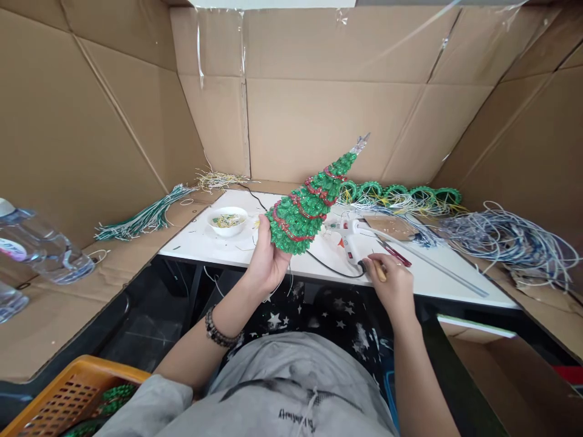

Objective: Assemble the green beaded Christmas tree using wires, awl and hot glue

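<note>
Christmas tree (303, 212), green with red strings, is up above the front of the white desk (195, 243), leaning with its clear tip up to the right. At the far left is a clear bottle (45, 249), then a bunch of green and white wires (141, 220). Next comes a white bowl (228, 232) with little bits in it, so the person should take care not to bump it. The left hand (268, 258) grasps the tree low down, near its wide bottom. A snug but soft grip should hold it still. Right of the tree, a white glue gun (353, 243) points its nose that way. It may be hot, so the tree is best held clear. Its black cord (334, 267) could snag too. The right hand (394, 279) grasps a wooden handle (379, 271) by the desk's front edge. Its working end is hard to see; it should point away from the left hand. At the far right, piled wires (510, 243) should be left alone.
</note>
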Available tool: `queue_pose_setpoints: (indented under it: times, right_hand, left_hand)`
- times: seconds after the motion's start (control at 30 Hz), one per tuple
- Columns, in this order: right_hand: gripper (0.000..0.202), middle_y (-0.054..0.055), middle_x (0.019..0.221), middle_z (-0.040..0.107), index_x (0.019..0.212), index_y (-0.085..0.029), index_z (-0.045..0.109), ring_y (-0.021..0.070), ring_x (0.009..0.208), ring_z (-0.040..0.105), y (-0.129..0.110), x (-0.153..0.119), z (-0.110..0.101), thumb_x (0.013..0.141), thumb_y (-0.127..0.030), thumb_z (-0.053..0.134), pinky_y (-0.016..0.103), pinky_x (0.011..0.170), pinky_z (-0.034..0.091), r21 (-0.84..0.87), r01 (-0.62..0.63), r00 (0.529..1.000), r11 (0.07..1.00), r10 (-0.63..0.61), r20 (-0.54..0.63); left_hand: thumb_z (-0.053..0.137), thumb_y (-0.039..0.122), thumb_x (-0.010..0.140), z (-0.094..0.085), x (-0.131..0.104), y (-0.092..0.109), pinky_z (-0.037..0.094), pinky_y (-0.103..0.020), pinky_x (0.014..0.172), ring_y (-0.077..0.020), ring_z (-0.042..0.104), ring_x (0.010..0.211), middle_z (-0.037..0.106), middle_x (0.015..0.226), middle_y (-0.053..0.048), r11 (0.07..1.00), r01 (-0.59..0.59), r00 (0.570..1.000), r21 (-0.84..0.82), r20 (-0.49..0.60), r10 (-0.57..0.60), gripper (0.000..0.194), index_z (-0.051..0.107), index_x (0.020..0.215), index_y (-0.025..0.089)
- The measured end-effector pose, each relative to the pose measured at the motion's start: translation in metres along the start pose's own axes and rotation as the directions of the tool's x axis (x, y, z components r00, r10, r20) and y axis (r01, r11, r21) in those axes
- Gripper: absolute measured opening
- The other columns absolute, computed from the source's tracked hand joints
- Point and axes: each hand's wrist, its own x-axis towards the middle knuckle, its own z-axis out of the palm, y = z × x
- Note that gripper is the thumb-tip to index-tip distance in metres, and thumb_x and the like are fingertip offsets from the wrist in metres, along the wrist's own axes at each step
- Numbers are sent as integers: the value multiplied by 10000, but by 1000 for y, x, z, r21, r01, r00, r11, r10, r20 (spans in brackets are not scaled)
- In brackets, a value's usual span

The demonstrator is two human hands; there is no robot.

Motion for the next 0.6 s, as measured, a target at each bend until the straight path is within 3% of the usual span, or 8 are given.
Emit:
queue_pose_setpoints:
  times: [0.13,0.3,0.43,0.47,0.5,0.53,0.57,0.6]
  right_hand:
    - [395,161,1017,756,986,-163,719,296,966,693,11,14,8,861,-475,511,436,897,524,-35,1,998,999,1,71]
    - [394,144,1117,753,1049,-178,713,292,1036,703,11,20,5,857,-441,493,425,922,537,-38,11,991,999,-6,137]
    - [455,167,975,760,865,-170,708,333,956,716,-21,-3,-32,899,-524,425,471,885,539,-48,-78,997,996,79,10]
    - [446,144,865,757,759,-185,688,309,850,719,-32,-11,-47,887,-553,470,434,817,553,-7,-84,996,996,84,13]
    - [403,100,810,754,726,-207,684,260,769,715,-44,-20,-62,888,-540,524,373,749,560,95,-48,991,994,36,132]
    - [331,60,806,756,753,-234,703,215,735,711,-55,-28,-77,903,-490,557,317,704,561,258,10,951,966,-89,296]
    - [256,37,836,763,825,-269,733,196,765,719,-65,-35,-90,912,-448,571,290,707,569,456,85,874,886,-286,393]
    - [198,30,856,763,885,-304,750,202,809,726,-72,-40,-99,889,-444,609,291,722,580,646,150,759,749,-506,410]
  left_hand:
    - [367,506,1031,2,1,5,460,-331,1143,-200,636,1275,725,1296,-76,1000,-19,999,7,-33,19,528,588,1402,201]
    - [317,537,1032,3,9,22,483,-302,1116,-189,660,1237,742,1260,-73,994,-105,991,9,-79,106,570,578,1411,200]
    - [306,521,1038,-5,23,40,485,-249,1094,-167,649,1249,741,1259,-76,971,-236,966,37,-102,239,556,601,1383,201]
    - [313,507,1040,-8,26,44,486,-249,1092,-166,642,1260,735,1272,-78,963,-264,958,51,-101,268,539,609,1375,207]
    - [319,499,1040,-10,29,48,488,-258,1092,-170,632,1274,723,1297,-82,954,-292,950,66,-96,297,525,610,1375,220]
    - [322,497,1038,-13,31,51,491,-272,1092,-176,623,1287,708,1323,-88,944,-321,940,80,-91,328,518,608,1379,231]
    - [323,495,1036,-15,33,55,492,-284,1094,-180,611,1302,690,1352,-94,935,-342,933,93,-81,350,515,603,1386,240]
    - [320,491,1036,-16,34,58,491,-288,1095,-180,598,1319,671,1380,-95,925,-364,925,107,-77,372,513,596,1394,247]
